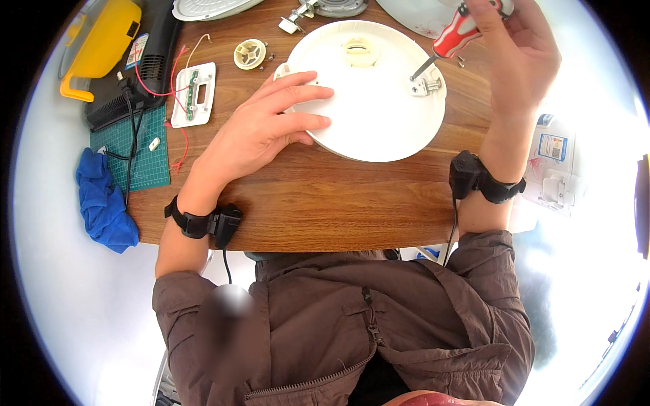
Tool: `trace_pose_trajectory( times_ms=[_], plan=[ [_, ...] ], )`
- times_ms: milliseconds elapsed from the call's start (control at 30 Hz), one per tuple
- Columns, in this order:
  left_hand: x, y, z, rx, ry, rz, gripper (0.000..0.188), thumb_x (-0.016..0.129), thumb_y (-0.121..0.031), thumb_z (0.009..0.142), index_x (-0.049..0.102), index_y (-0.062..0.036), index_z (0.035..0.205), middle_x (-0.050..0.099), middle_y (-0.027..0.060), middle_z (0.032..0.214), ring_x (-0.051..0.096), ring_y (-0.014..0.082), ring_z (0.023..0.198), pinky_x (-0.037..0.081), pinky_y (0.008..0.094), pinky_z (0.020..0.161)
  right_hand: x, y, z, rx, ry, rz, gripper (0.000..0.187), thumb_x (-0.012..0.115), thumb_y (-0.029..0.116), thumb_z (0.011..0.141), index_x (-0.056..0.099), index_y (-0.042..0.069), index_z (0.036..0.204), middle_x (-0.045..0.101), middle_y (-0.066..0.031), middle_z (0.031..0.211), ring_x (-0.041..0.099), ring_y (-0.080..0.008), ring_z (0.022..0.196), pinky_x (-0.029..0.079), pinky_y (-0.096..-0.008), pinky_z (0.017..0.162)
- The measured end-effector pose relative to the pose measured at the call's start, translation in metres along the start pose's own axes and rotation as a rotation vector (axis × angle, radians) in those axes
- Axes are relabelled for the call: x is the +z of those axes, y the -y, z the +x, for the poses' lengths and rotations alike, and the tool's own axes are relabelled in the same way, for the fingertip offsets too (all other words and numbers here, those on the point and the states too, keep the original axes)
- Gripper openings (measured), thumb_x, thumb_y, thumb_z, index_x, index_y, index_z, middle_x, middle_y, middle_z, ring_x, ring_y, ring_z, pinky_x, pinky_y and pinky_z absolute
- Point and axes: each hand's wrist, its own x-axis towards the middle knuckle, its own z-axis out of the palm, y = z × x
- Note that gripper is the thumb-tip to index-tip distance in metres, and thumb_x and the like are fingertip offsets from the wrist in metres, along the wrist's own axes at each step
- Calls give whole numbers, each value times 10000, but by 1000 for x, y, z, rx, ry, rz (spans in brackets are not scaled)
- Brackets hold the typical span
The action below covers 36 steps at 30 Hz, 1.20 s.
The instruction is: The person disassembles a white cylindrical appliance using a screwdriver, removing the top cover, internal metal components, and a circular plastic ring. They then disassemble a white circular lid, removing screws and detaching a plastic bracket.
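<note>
A round white plastic base (379, 135) lies on the wooden table. My left hand (261, 122) grips its left rim, fingers spread over the top and the thumb at the edge. My right hand (521, 64) is closed around the red-and-white handle of a screwdriver (455, 37). The screwdriver slants down to the left, its tip at a small metal-and-white fitting (424, 86) near the base's right edge. Whether the tip sits in a screw is too small to tell. A cream round holder (359, 52) is fixed near the base's far edge.
Left of my hand lie a cream round part (250, 54), a white plate with a green circuit strip (201, 95) and red wires, and a green cutting mat (150, 172). A black device (149, 61), yellow case (101, 44) and blue cloth (105, 199) stand farther left. Small screws (461, 61) lie right.
</note>
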Motion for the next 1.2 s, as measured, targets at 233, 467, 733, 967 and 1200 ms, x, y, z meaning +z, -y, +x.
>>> trace_pose_trajectory(
  times_ms=[233, 467, 733, 967, 1200],
  plan=[
    [-1, -1, 1, -1, 4, 16, 421, 759, -2, 771, 746, -166, 1158, 639, 45, 1424, 485, 323, 1441, 379, 519, 1217, -18, 13, 5, 105, 126, -10, 398, 624, 77, 985, 573, -26, 1366, 677, -105, 1151, 635, -145, 1043, 514, -262, 918],
    [0, -1, 1, -12, 9, -19, 426, 767, -4, 766, 745, -169, 1157, 638, 45, 1423, 482, 324, 1442, 375, 528, 1219, -28, -6, 10, 132, 177, 261, 506, 691, 39, 942, 509, -5, 1412, 663, -54, 1118, 612, -111, 1014, 506, -244, 865],
    [0, -1, 1, -5, 3, -17, 403, 762, -22, 778, 750, -167, 1154, 641, 46, 1422, 479, 326, 1445, 375, 529, 1219, -24, 6, 6, 32, 240, 15, 464, 623, 55, 950, 514, 3, 1398, 668, -104, 1119, 649, -178, 1065, 542, -273, 865],
    [0, -2, 1, -14, 6, -21, 388, 754, -30, 789, 756, -167, 1152, 642, 40, 1423, 477, 316, 1448, 365, 528, 1226, -30, 7, 11, 207, 196, 318, 442, 581, 51, 961, 518, -16, 1393, 679, -125, 1141, 648, -188, 1050, 540, -284, 888],
    [0, -2, 0, -25, 7, -18, 387, 753, -35, 790, 759, -176, 1150, 642, 34, 1421, 477, 311, 1449, 360, 527, 1232, -21, 1, 3, -58, 187, 220, 421, 635, 91, 983, 533, -27, 1374, 677, -108, 1157, 638, -168, 1059, 527, -277, 900]
  ],
)
